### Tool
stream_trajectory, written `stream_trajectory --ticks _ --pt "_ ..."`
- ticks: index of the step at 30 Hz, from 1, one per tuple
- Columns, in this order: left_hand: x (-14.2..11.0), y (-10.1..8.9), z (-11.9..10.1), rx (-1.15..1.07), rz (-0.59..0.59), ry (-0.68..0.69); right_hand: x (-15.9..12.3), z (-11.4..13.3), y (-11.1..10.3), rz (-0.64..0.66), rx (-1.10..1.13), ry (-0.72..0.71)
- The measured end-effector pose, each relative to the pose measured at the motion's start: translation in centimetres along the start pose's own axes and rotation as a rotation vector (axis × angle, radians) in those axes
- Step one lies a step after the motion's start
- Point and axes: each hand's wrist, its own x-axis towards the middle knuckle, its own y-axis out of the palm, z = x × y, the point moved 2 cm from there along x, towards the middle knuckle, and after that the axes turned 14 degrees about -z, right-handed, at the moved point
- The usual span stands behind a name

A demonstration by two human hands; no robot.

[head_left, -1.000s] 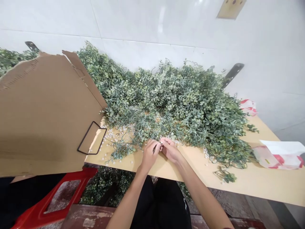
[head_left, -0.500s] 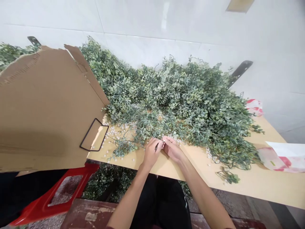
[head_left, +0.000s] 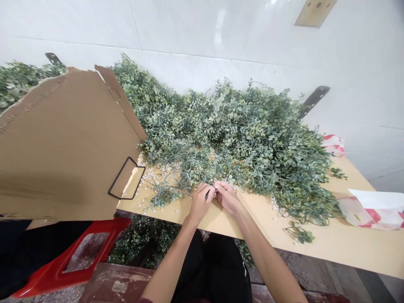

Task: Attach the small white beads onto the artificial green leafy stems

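Note:
My left hand and my right hand meet at the table's near edge, fingertips pinched together. Between them is something tiny and pale, too small to name for sure. A short dark piece shows in the curl of my left fingers; the rest of it is hidden. Just beyond my fingers lies a heap of artificial green leaf sprigs. Small white pieces are scattered on the wooden tabletop among the leaves. One loose bunch of sprigs rests left of my hands.
A large cardboard sheet stands on the left, with a black wire frame at its corner. Red-and-white plastic wrapping lies at the right. A red plastic stool is below left, beside a person's dark clothing. Behind is a tiled wall.
The view has shifted slightly, so the wall and cardboard sit a little lower. Both hands keep their pinch in nearly the same place, with only slight finger movement.

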Motion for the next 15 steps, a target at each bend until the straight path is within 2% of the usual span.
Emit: stream_trajectory --ticks 8,15 --pt "0.00 0.04 0.33 0.005 0.038 -0.005 -0.05 -0.06 -0.13 0.023 -0.062 -0.016" --pt "0.07 0.04 0.29 0.010 0.022 -0.010 -0.08 0.03 0.08 0.015 -0.039 -0.073"
